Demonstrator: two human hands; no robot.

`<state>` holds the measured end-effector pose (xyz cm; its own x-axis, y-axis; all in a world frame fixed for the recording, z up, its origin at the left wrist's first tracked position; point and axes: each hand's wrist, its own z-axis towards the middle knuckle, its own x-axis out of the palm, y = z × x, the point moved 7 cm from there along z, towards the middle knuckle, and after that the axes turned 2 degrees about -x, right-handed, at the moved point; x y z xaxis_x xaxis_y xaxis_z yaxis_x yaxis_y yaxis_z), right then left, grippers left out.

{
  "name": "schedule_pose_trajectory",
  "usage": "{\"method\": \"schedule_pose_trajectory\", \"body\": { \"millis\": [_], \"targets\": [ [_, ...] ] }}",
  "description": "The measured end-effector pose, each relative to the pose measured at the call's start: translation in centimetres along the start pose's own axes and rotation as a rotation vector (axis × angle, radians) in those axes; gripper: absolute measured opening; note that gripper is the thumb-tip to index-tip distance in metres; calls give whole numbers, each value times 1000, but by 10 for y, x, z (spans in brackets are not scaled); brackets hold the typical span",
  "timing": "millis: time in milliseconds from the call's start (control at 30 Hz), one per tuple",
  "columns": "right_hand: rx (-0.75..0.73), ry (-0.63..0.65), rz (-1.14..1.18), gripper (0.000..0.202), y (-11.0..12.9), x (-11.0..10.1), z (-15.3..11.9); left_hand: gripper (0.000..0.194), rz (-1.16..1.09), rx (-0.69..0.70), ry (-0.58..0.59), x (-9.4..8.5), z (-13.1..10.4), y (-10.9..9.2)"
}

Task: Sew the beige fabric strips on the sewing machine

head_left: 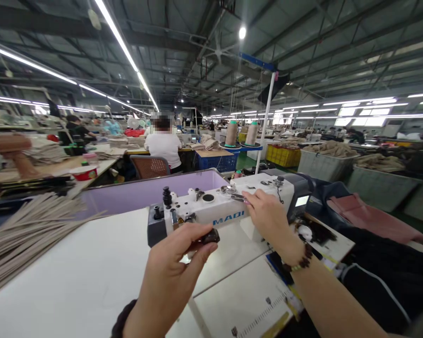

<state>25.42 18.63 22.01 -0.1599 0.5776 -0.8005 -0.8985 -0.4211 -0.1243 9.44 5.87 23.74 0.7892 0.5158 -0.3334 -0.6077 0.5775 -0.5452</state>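
My left hand [172, 267] is closed in front of the sewing machine [229, 211]. Between its thumb and fingers is a small, shiny dark object [210, 236] whose kind I cannot make out. On top of the machine's white arm, my right hand [268, 213] pinches a pair of thread snips [238, 197]. Their metal blades point left, beside a round metal fitting [228, 189]. The needle area is partly hidden behind my left hand.
Long beige fabric strips [31, 239] lie on the left of the white table [74, 263]. Behind the machine are a lilac panel [155, 188] and two thread cones [231, 134] on a stand. A person in white [163, 148] sits ahead. Dark cloth [380, 272] lies at right.
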Motion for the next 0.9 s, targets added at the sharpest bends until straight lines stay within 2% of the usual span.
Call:
{"method": "schedule_pose_trajectory", "body": {
  "millis": [267, 467, 733, 900],
  "targets": [
    [45, -3, 3, 30, 2, -5, 7, 16, -6, 6, -17, -1, -1, 2],
    [82, -28, 54, 21, 1, -1, 10, 16, 8, 56, -22, 0, -3, -2],
    [69, -43, 71, 22, 3, 6, 15, 15, 62, 115, 21, 2, -10, -4],
    [132, -58, 247, 21, -12, 5, 3, 16, 114, 101, 54, 0, -20, 6]
  ]
}}
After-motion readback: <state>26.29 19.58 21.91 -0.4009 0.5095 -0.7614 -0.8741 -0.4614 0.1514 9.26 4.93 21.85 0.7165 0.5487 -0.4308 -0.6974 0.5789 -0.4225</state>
